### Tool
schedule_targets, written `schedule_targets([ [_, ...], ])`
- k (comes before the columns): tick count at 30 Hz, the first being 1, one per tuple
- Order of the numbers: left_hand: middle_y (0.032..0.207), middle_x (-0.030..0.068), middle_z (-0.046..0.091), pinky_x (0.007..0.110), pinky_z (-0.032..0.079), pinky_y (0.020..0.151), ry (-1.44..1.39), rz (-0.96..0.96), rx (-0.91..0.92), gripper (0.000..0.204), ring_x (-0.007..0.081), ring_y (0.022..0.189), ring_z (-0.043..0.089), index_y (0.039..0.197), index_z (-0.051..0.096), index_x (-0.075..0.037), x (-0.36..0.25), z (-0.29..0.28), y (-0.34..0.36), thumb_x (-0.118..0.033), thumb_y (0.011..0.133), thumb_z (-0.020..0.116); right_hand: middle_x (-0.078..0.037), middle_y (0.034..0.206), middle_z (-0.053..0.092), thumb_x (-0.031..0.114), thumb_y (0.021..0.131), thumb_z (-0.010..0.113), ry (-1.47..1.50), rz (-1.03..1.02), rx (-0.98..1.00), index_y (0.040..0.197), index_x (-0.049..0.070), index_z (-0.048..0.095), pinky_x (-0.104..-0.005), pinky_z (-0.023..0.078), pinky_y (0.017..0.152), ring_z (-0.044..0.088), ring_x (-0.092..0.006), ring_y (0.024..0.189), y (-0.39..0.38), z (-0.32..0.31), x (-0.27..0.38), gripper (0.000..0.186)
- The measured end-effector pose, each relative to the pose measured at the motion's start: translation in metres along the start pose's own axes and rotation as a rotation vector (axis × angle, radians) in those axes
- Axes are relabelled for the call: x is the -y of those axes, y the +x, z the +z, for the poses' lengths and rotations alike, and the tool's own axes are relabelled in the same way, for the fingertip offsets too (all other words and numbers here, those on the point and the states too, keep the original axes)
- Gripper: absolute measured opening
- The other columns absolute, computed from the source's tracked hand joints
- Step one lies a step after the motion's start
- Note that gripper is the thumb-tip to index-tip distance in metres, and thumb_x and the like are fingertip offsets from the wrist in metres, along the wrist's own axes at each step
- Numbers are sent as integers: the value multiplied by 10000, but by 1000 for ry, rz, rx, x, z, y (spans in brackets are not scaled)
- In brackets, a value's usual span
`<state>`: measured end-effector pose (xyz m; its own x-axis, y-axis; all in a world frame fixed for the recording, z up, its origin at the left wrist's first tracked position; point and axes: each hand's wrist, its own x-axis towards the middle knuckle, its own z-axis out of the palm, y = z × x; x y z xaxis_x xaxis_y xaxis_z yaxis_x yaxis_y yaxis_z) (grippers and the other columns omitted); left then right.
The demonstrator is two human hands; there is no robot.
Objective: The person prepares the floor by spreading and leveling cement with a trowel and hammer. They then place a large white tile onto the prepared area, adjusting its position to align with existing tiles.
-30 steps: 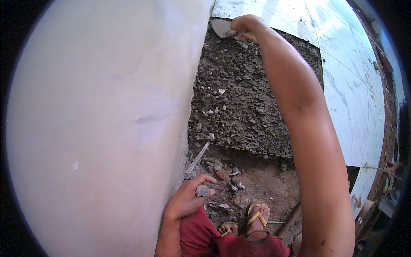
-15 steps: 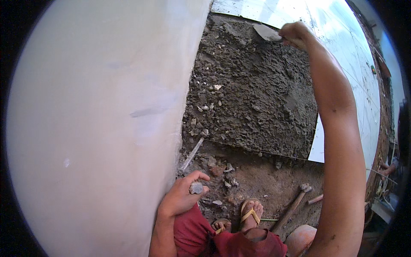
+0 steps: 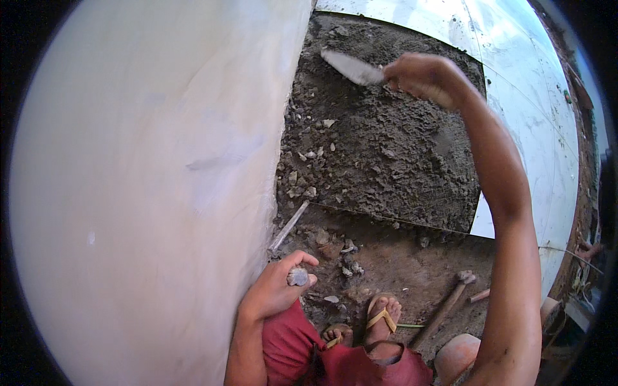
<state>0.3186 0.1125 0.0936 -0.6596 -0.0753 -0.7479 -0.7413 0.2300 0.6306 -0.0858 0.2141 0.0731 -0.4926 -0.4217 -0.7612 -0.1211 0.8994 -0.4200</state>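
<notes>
My right hand [image 3: 425, 78] is closed round the handle of a pointed trowel [image 3: 354, 67]. Its grey blade is slightly blurred and points left over the far part of a rough, dark wet mortar bed [image 3: 412, 148]. Whether the blade touches the mortar I cannot tell. Beside the wall, my left hand [image 3: 273, 293] rests near my left knee, with its fingers curled round a thing with a round grey end [image 3: 297, 276]. That thing is seen end-on, and the rest of it is hidden.
A pale smooth wall [image 3: 161, 161] fills the left. Shiny white tiles [image 3: 521, 96] border the mortar at the back and right. A thin string [image 3: 386, 217] runs along its near edge from a pale stake [image 3: 290, 225]. A long-handled hammer [image 3: 444, 305] lies by my foot.
My right hand has brought the trowel left and nearer, from the far tile edge to over the mortar. My left hand keeps its hold by the knee.
</notes>
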Motion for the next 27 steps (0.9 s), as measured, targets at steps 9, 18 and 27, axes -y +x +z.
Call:
schedule_targets([
  [9, 746, 52, 565, 283, 449, 682, 29, 118, -26, 229, 127, 700, 527, 1023, 566, -52, 7, 11, 6, -112, 817, 646, -154, 943, 674, 160, 885, 507, -160, -1024, -287, 1034, -3, 652, -350, 506, 734, 646, -217, 849, 1, -9, -43, 264],
  [18, 884, 27, 591, 278, 426, 808, 71, 231, -57, 239, 127, 859, 534, 1003, 579, -66, 18, 14, 14, -145, 797, 671, -220, 862, 649, 316, 894, 456, -679, -317, -124, 926, 2, 620, -465, 489, 700, 633, -370, 814, -40, 84, -139, 356],
  [27, 966, 27, 593, 273, 428, 827, 184, 232, -111, 256, 137, 904, 537, 1046, 583, -38, -1, 23, 19, -82, 802, 650, -172, 1299, 512, 503, 866, 538, -657, 151, -246, 1252, 127, 540, -376, 438, 938, 547, -322, 1127, -404, 119, -442, 538],
])
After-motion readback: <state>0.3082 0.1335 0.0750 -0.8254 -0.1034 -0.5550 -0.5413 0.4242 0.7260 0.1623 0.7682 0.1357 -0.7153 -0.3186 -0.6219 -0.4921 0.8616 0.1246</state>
